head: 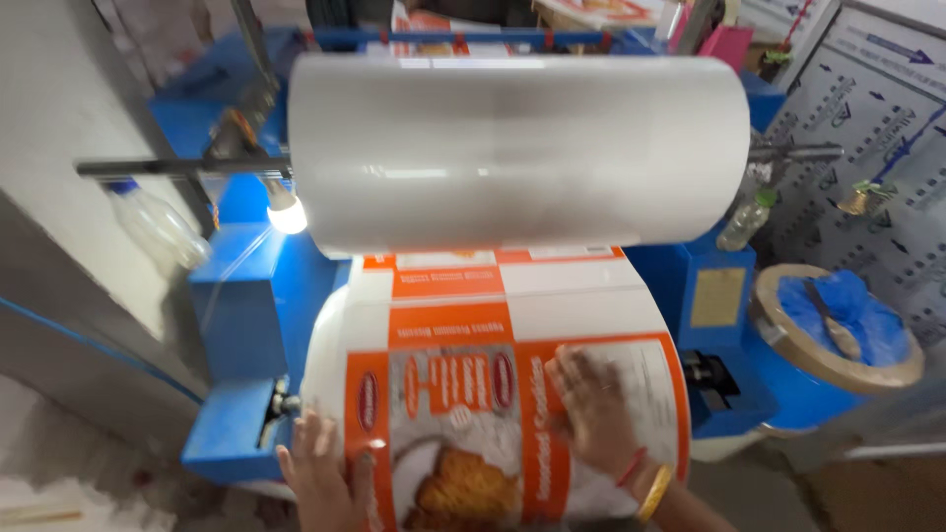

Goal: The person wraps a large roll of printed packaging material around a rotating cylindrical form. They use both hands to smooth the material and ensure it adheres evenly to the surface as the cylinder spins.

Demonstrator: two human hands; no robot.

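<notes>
An orange-and-white printed carton sheet (pixel 463 394) with a food picture lies curved over a white roller on a blue machine (pixel 236 315). My left hand (pixel 320 473) rests flat on the sheet's lower left edge, fingers spread. My right hand (pixel 591 409), with bangles at the wrist, presses flat on the sheet's right half. Above them a large roll of clear white film (pixel 517 148) hangs on a steel rod (pixel 177 167). More printed sheets run up under the roll.
A lit bulb (pixel 287 217) glows left of the roll. Empty plastic bottles hang at left (pixel 158 232) and right (pixel 741 225). A blue drum (pixel 838 340) holding blue plastic and a tool stands at right. A pale wall is at left.
</notes>
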